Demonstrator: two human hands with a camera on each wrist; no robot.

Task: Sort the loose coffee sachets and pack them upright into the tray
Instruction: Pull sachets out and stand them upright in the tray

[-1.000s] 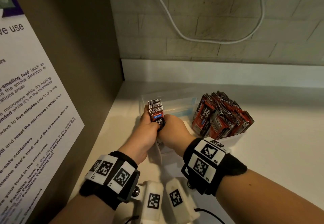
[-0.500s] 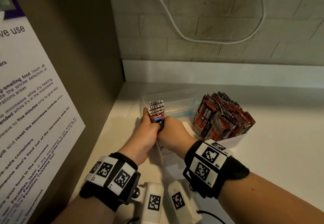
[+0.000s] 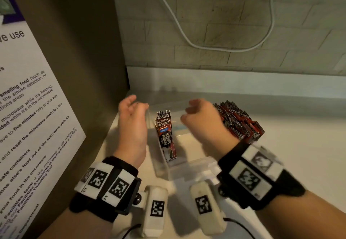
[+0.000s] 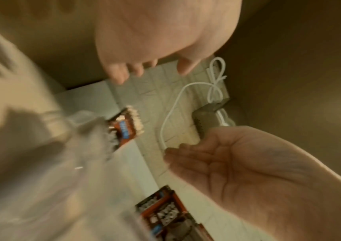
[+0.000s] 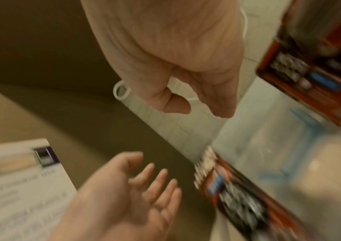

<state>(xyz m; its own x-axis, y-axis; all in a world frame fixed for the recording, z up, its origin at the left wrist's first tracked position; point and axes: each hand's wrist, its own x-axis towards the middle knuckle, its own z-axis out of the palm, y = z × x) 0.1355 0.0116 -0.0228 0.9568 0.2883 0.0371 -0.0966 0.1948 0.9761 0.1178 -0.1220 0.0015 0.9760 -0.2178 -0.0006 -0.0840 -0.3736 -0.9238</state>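
Head view, left hand [image 3: 132, 124] and right hand [image 3: 201, 120] empty, fingers seemingly loose, sachets [image 3: 165, 134] upright in tray [image 3: 189, 169]

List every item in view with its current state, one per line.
Left hand: open, holding nothing.
Right hand: fingers loosely curled, holding nothing.
Small sachet stack: standing in the clear tray's left end, leaning slightly.
Large sachet bundle: packed upright at the right.
Clear tray: middle unfilled.
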